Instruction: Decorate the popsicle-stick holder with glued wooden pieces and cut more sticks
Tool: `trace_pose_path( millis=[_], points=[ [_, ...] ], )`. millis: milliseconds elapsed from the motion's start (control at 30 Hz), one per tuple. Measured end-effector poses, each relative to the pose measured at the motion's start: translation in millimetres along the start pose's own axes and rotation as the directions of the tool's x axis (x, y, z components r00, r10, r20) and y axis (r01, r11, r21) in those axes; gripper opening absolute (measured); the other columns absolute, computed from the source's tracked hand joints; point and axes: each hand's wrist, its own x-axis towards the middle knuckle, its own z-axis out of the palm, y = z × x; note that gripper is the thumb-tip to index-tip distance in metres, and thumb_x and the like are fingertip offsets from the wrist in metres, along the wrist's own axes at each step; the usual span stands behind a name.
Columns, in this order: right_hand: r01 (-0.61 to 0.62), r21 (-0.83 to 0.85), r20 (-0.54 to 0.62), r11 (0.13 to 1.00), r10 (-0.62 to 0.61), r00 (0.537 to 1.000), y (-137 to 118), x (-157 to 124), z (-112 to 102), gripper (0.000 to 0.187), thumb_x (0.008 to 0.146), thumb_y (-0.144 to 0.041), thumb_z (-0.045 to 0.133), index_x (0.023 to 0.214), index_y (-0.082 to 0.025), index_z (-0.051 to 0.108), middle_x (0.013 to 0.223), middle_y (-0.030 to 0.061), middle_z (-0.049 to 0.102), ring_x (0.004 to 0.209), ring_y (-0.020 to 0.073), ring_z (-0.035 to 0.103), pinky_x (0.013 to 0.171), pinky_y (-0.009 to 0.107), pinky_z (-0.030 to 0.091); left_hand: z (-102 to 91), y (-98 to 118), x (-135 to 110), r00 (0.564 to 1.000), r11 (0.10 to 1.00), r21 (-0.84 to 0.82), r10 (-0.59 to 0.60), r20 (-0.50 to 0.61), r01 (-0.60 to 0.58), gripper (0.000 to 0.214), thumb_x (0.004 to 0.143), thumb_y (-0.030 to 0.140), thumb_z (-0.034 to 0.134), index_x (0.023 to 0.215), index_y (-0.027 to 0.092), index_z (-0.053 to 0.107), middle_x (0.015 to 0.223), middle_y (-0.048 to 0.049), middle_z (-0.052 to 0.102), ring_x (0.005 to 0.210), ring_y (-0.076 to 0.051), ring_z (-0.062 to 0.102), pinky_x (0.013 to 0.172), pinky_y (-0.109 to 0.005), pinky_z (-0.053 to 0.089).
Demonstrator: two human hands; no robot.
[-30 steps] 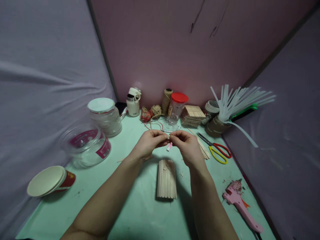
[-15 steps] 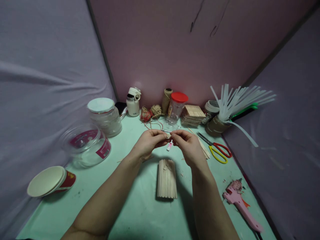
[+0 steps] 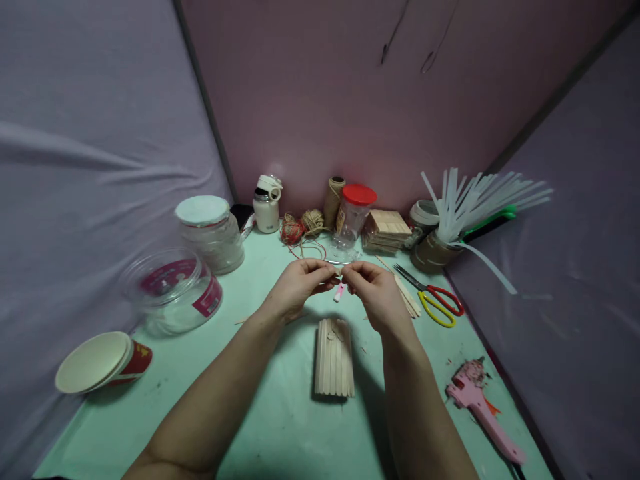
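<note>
My left hand (image 3: 306, 283) and my right hand (image 3: 373, 288) meet above the middle of the table, fingertips pinched close together. Between them is a small pale piece (image 3: 339, 271) that looks like wood, mostly covered by the fingers. Just beneath the fingertips lies a slim pink-and-white object (image 3: 339, 292), its kind unclear. Nearer to me, a panel of craft sticks (image 3: 333, 360) rests on the table, with small curved wooden bits on its upper part.
Red-and-yellow-handled scissors (image 3: 434, 300) and loose craft sticks (image 3: 407, 297) lie right of my hands. A pink glue gun (image 3: 485, 410) is at the near right. Paper cups (image 3: 103, 363) and a clear tub (image 3: 173, 293) stand left. Twine (image 3: 313, 222) and a stick stack (image 3: 386, 230) are at the back.
Both hands stay in nearly the same place. Less of the small pale piece shows between the fingertips now.
</note>
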Motion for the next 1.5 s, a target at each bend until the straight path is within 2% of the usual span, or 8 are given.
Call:
trace_pose_path(
  millis=[300, 1067, 1500],
  points=[
    [0.006, 0.013, -0.013, 1.000, -0.006, 1.000, 3.9, 0.1, 1.3, 0.019, 0.068, -0.035, 0.070, 0.066, -0.017, 0.065, 0.055, -0.0040, 0.055, 0.052, 0.0101, 0.045, 0.049, 0.023, 0.034, 0.5, -0.9, 0.6, 0.999, 0.999, 0.016, 0.037, 0.012, -0.037, 0.021, 0.065, 0.030, 0.078, 0.072, 0.013, 0.067, 0.071, -0.0016, 0.066, 0.071, -0.012, 0.063, 0.076, -0.028, 0.051],
    [0.020, 0.033, -0.030, 0.999, -0.019, 0.999, 4.6, -1.2, 3.4, 0.018, 0.070, -0.035, 0.071, 0.067, -0.017, 0.066, 0.056, -0.0025, 0.058, 0.052, 0.0103, 0.047, 0.048, 0.022, 0.036, 4.4, 3.8, -3.4, 0.998, 0.998, -0.003, 0.057, 0.010, -0.057, 0.021, 0.063, 0.030, 0.080, 0.070, 0.014, 0.069, 0.070, -0.0017, 0.068, 0.070, -0.011, 0.063, 0.075, -0.025, 0.051],
    [0.051, -0.023, -0.031, 0.998, -0.052, 0.998, 5.9, -1.3, 3.2, 0.019, 0.071, -0.036, 0.069, 0.066, -0.017, 0.066, 0.059, -0.0008, 0.061, 0.054, 0.0117, 0.049, 0.050, 0.024, 0.035, 4.6, 3.2, -3.0, 0.998, 0.998, 0.022, 0.063, -0.013, -0.063, 0.020, 0.063, 0.030, 0.079, 0.070, 0.014, 0.069, 0.071, -0.0017, 0.068, 0.071, -0.012, 0.063, 0.078, -0.028, 0.051]
  ],
)
